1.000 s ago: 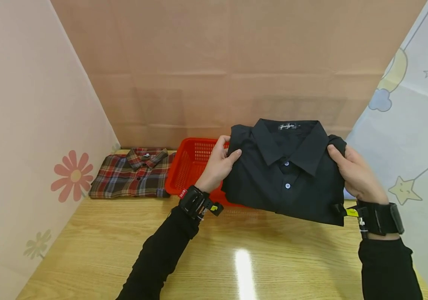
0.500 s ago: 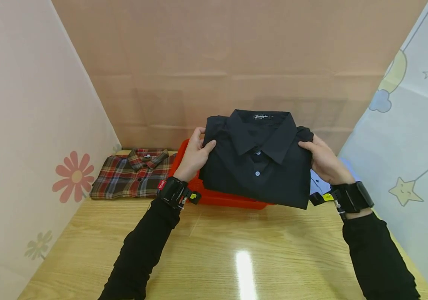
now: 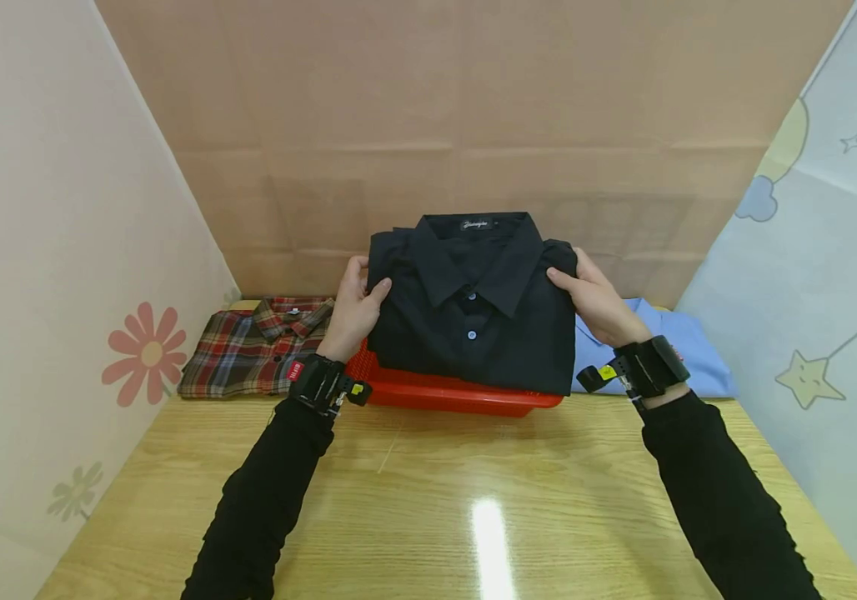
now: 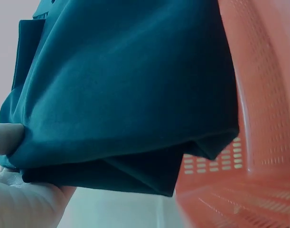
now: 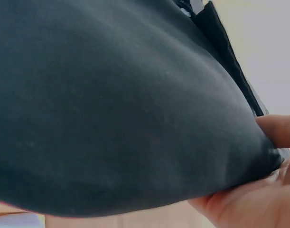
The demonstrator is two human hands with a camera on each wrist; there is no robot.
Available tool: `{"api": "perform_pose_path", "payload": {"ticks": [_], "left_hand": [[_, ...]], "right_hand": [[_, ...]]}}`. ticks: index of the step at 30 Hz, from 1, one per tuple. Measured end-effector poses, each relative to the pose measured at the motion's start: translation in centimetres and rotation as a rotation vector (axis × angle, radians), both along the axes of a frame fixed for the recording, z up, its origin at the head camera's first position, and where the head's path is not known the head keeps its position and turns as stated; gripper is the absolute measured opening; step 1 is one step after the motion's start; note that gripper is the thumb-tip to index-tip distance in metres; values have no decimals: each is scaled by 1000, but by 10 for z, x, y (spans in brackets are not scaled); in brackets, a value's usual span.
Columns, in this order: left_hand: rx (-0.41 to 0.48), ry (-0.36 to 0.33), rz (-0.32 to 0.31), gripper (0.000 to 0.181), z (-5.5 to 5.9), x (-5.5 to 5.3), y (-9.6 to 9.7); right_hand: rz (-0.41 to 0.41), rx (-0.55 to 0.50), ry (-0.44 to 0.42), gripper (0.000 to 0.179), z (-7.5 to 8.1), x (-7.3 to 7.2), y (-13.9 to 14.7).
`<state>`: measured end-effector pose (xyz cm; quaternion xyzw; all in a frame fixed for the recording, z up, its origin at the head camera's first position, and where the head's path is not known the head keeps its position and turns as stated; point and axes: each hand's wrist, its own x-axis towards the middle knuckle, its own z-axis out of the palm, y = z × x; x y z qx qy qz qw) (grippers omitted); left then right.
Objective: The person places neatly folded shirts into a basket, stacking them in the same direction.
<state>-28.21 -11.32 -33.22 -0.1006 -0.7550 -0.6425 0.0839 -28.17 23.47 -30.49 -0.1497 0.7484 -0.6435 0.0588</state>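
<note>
Two bare hands hold a folded black button-front shirt over a red perforated plastic basket in the head view; whether cloth and basket touch cannot be told. The left hand pinches one side edge of the black shirt, thumb above and fingers beneath, and the right hand pinches the opposite side in the same way. The collar lies at the far edge, with a neck label inside it and pale buttons below. In the left wrist view, the slotted basket wall shows beside the cloth. A folded plaid shirt lies to the left of the basket and a folded light-blue shirt to the right, both on the wood-grain table, before a brown backdrop.
</note>
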Motion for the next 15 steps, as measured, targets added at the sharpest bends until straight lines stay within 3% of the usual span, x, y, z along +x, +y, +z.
{"api": "perform_pose_path", "payload": {"ticks": [7,15], "left_hand": [[-42,-5,21,32,-5,-4,-6],[-99,-59,3,35,-14,-10,-14]], "right_hand": [[-48,71,-11,45,-6,-17,-11],[-29,192,4,60,-19,-33,-19]]}}
